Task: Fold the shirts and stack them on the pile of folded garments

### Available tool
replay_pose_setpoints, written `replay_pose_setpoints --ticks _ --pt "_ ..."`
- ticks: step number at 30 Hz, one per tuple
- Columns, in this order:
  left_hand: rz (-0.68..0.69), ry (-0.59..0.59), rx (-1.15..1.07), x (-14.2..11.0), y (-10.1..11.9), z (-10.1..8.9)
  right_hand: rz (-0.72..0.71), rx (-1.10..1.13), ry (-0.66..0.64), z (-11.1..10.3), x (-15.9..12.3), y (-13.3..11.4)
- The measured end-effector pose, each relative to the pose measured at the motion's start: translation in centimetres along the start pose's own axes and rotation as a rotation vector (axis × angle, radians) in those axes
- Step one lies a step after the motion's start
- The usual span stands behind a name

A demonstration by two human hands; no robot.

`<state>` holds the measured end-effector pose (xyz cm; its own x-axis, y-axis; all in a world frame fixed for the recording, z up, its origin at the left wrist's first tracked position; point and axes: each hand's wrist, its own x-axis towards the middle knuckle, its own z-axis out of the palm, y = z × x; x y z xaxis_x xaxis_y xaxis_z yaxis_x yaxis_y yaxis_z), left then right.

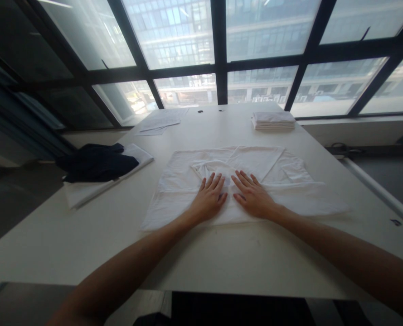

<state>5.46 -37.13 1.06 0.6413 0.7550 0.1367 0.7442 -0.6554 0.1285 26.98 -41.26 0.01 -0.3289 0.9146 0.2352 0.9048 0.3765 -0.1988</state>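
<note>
Indoors, a person's bare left hand (208, 201) and right hand (254, 199) lie open on a broad piece of white cloth (174, 203), palms down and fingers spread, gripping nothing. The fabric lies spread across the middle of a white table (238, 262), with a long layer along its near side and a pointed panel (255, 160) toward the far side. Small wrinkles (201, 167) gather just beyond the fingertips, and more show toward the right end.

Good work here appears to depend on flat palms and light, even pressure, with strokes running outward from the center so the wrinkles are eased toward the edges rather than trapped. The two hands would do best to part at the same pace, since a harder pull on one side could skew the layers or drag the panel out of line. The near edge, which looks loose and slightly uneven at the right, deserves a gentle touch.

Dark cloth (95, 165) rests in a heap on another white piece (140, 156) at left. Papers (158, 122) lie at far left, a neat white fabric stack (272, 121) at far right, near tall windows (184, 36).
</note>
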Motion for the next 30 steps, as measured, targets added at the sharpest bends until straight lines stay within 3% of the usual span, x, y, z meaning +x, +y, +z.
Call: replay_pose_setpoints --ticks 30 --pt "0.007 -0.001 -0.007 0.04 -0.14 0.09 -0.005 -0.006 0.009 0.25 -0.05 0.19"
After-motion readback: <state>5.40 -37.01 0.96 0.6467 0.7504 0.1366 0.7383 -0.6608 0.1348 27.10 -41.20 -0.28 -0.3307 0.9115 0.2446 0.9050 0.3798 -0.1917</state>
